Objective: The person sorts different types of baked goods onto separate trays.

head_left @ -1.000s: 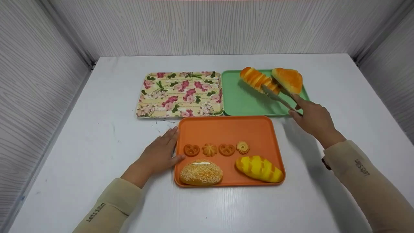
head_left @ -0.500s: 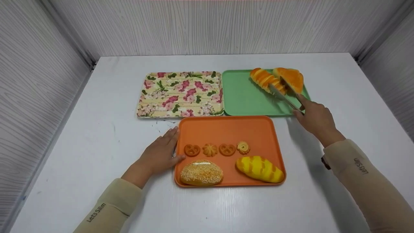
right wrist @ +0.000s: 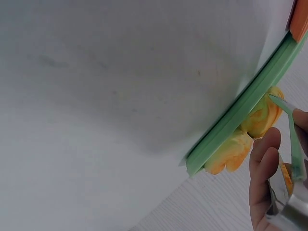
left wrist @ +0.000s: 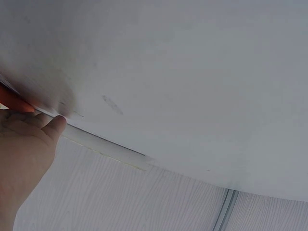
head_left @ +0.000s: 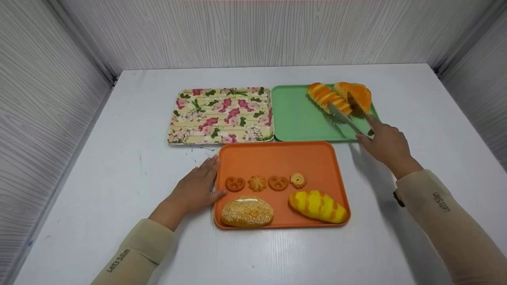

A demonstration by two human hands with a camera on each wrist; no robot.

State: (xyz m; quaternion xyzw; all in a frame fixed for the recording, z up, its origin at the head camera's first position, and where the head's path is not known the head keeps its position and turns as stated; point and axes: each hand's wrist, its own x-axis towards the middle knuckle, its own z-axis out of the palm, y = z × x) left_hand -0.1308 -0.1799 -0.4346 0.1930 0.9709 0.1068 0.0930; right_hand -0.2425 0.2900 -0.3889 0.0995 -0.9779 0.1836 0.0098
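Both hands are at work: the right hand [head_left: 386, 144] grips a pair of metal tongs [head_left: 340, 114], while the left hand [head_left: 194, 188] lies relaxed with its fingers extended along the left edge of an orange tray [head_left: 273, 158], thumb over the rim. The tongs reach over a green tray [head_left: 299, 114] with their jaws spread apart. One jaw overlaps the near end of a scored, golden-orange loaf [head_left: 326, 97], and the other passes in front of a wedge-shaped golden bread [head_left: 358, 93]; whether either presses on the bread cannot be told. The loaf lies slantwise in the far right part of the green tray, just beside the wedge-shaped bread in the far right corner.

Left of the green tray, edge to edge with it, is a floral-patterned tray [head_left: 222, 114]. Nearer the person, the orange tray bears a row of two pretzels [head_left: 235, 183], a flower-shaped biscuit [head_left: 257, 183] and a swirled biscuit [head_left: 298, 180]. In front of the row are a sesame-topped bun [head_left: 247, 211] at left and a yellow striped bread [head_left: 318, 206] at right. All three trays lie on a white table [head_left: 99, 158] enclosed by pale wood-grain panels [head_left: 253, 35].
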